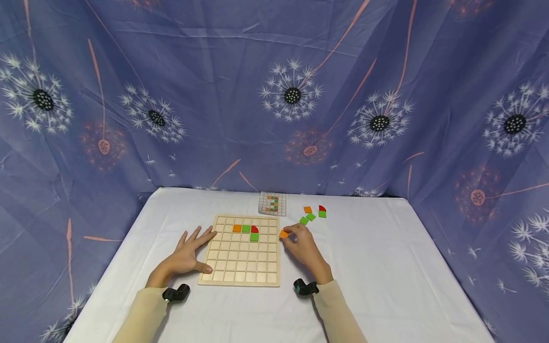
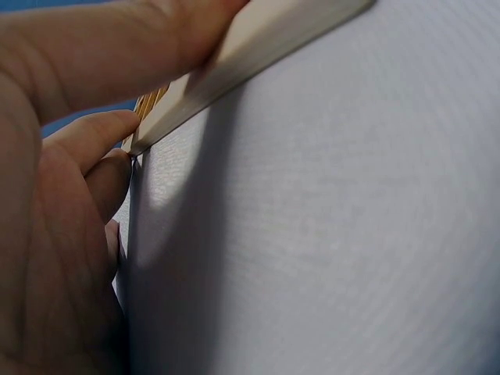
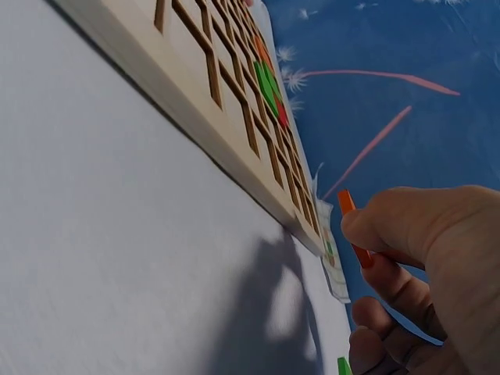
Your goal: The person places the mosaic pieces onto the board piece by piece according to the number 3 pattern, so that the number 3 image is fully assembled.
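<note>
My right hand pinches an orange square tile between thumb and fingers, beside the right edge of a wooden grid board. In the right wrist view the orange tile is seen nearly edge-on, raised above the cloth. My left hand lies spread at the board's left edge, its thumb and fingertips on the frame. On the board, an orange tile, a green tile and a red quarter-round tile sit in a row. Another green tile fills the cell below the red one.
Behind the board lies a printed pattern card. Loose tiles are scattered right of it: an orange one, a red quarter-round touching a green one, and two more green tiles. A blue dandelion-print curtain surrounds the white-covered table.
</note>
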`<state>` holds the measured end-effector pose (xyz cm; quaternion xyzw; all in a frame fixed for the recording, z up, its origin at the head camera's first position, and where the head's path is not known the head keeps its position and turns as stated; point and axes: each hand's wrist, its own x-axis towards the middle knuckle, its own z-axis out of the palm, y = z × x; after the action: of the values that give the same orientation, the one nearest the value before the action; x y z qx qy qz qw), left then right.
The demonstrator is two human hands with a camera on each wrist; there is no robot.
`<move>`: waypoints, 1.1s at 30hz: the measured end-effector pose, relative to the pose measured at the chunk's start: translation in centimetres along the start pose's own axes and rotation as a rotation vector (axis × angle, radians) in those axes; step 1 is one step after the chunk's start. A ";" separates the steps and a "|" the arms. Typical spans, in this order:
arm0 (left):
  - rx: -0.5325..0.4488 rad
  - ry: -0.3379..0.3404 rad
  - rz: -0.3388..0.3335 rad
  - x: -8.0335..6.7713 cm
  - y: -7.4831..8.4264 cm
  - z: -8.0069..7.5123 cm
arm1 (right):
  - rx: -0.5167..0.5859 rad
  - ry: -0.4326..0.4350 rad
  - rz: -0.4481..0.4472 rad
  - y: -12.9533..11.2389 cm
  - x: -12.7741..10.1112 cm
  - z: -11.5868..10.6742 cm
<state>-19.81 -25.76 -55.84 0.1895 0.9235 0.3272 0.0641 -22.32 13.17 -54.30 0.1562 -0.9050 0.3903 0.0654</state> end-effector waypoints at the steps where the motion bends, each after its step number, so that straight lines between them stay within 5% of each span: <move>1: 0.002 0.000 0.001 0.0 0.0 0.0 | 0.000 -0.004 -0.006 -0.1 0.1 0.1; 33: 0.006 -0.011 -0.024 0.1 0.1 0.0 | 0.119 -0.128 -0.040 -3.9 -0.4 3.4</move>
<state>-19.87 -25.69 -55.75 0.1803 0.9264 0.3224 0.0725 -20.60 8.32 -54.06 0.2026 -0.8793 0.4311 0.0061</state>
